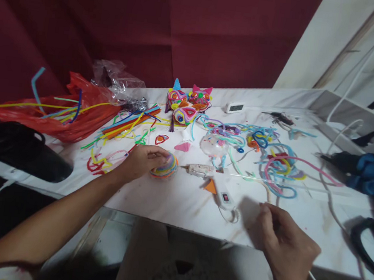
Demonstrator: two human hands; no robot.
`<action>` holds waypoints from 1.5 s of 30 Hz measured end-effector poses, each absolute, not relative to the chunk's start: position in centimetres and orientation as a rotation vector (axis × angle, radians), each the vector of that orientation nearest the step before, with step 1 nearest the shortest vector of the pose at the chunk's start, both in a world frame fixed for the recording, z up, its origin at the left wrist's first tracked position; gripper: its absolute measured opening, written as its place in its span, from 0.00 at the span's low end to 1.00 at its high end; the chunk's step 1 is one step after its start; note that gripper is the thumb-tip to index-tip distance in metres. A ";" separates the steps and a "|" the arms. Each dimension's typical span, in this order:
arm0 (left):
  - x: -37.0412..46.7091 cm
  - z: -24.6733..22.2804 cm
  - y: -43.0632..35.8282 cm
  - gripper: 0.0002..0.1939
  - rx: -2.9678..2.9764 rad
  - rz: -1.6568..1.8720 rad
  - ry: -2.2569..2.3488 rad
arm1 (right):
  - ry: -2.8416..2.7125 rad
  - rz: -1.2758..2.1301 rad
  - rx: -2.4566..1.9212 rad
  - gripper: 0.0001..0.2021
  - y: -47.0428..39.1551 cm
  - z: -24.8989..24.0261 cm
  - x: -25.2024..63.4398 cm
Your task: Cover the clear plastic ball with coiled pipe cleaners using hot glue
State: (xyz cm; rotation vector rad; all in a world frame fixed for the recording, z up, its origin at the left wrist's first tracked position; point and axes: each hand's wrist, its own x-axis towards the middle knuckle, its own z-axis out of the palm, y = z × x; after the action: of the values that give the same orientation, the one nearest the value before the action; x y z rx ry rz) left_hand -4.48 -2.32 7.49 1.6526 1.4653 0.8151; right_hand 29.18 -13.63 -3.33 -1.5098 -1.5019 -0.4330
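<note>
My left hand [145, 162] reaches over the table with its fingers on a round, rainbow-striped piece [165, 168] made of coloured stems. Just right of that piece lies a white glue gun [203, 170] with an orange trigger, its nozzle pointing at the piece and a clear glue stick out of its back. My right hand [285, 243] hovers over the table's front edge, thumb and forefinger pressed together; what they hold, if anything, is too small to name. A pink felt piece [182, 146] and a small red eye-shaped piece [161, 139] lie behind the striped piece.
Colourful animal heads [187, 106] stand at the back beside a small white display [234, 107]. A red bag [74, 117] with stems and a black bottle [18, 149] are at left. Tangled stems [282, 170], a white cable [330, 207] and black-handled scissors [362, 236] lie at right.
</note>
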 end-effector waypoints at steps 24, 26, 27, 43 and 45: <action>-0.4 7.1 -8.4 0.08 2.226 0.915 1.300 | -0.909 1.294 -0.939 0.28 -14.0 0.9 15.7; -0.5 7.0 -9.0 0.09 2.181 0.921 1.268 | -0.873 1.322 -0.923 0.28 -12.8 1.1 15.1; -0.6 6.9 -9.2 0.09 2.145 0.916 1.261 | -0.875 1.331 -0.917 0.28 -12.3 1.1 15.0; -3.9 5.0 -9.9 0.12 1.975 0.831 1.251 | -0.850 1.375 -0.947 0.29 -11.2 0.6 13.4; -3.8 4.7 -10.1 0.13 2.007 0.818 1.238 | -0.860 1.390 -0.946 0.28 -11.4 0.3 13.0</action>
State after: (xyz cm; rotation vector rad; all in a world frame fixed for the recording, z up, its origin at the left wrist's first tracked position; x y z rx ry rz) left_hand -3.79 -10.11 4.71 2.0073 1.2382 0.8182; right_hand 13.03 -11.37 0.31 -0.9457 -0.8603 1.3905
